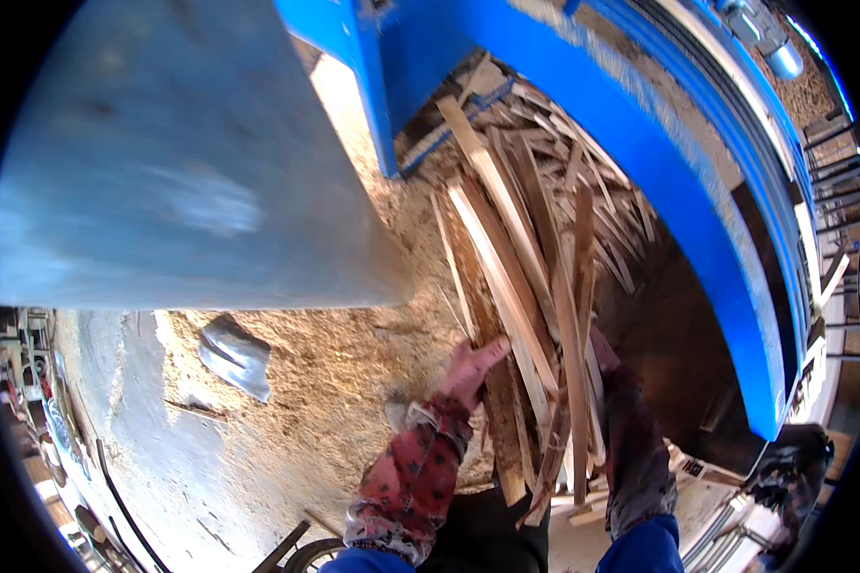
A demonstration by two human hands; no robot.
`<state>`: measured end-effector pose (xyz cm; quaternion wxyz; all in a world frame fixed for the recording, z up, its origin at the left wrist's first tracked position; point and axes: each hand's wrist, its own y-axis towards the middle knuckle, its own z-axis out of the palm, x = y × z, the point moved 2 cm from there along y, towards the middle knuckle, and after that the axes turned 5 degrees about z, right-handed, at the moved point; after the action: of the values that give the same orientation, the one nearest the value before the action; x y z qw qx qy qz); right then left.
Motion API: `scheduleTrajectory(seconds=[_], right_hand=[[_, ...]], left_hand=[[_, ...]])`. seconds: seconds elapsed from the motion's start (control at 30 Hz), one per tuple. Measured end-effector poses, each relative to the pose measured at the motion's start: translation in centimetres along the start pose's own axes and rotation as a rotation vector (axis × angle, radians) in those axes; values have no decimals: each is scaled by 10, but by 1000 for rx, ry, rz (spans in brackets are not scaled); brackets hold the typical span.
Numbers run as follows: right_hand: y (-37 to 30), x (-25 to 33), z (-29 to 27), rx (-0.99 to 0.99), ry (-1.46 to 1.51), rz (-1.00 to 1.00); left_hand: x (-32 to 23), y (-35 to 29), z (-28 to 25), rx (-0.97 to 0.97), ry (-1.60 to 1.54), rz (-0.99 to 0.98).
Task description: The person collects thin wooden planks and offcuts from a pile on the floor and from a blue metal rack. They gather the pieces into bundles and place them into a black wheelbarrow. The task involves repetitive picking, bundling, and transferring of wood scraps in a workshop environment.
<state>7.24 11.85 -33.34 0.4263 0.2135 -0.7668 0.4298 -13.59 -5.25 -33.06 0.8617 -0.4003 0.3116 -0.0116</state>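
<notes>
A loose bundle of long wooden offcut strips (pixel 511 267), some with bark on them, lies lengthwise between my hands. Around its left side my left hand (pixel 475 369) is closed, with the thumb over a bark-edged strip. On the right side of the bundle is my right hand (pixel 602 351), mostly in shadow and partly behind the strips, its fingers hidden. Both forearms come up from below in red patterned sleeves. Beyond the bundle, a heap of smaller wood scraps (pixel 545 134) lies under the blue machine frame (pixel 659 143).
A large grey metal panel (pixel 191 181) fills the upper left, its corner close to the bundle. Sawdust (pixel 325 382) covers the floor, where a shovel blade (pixel 234 356) lies. The curved blue frame runs down the right. Part of a wheel (pixel 315 554) shows at the lower edge.
</notes>
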Motion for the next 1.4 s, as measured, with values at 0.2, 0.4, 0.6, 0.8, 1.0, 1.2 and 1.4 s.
scheduleTrajectory(seconds=[0.2, 0.4, 0.6, 0.8, 1.0, 1.2, 1.4], right_hand=[[-52, -46, -20, 28, -251, -84], [-116, 24, 2, 80, 211, 180], [-183, 32, -4, 87, 415, 249], [-220, 40, 20, 147, 223, 127], [-282, 45, 54, 95, 287, 258], [-324, 60, 108, 102, 337, 333], [-352, 76, 155, 144, 368, 418]], left_hand=[[-18, -56, 40, 118, 53, -13], [18, -113, 54, 100, 130, 166], [52, -164, 75, 117, 16, 33], [71, -226, 62, 117, -110, 1], [104, -264, 33, 209, -156, -62], [116, -318, -2, 218, -211, -88], [117, -370, -33, 186, -271, -141]])
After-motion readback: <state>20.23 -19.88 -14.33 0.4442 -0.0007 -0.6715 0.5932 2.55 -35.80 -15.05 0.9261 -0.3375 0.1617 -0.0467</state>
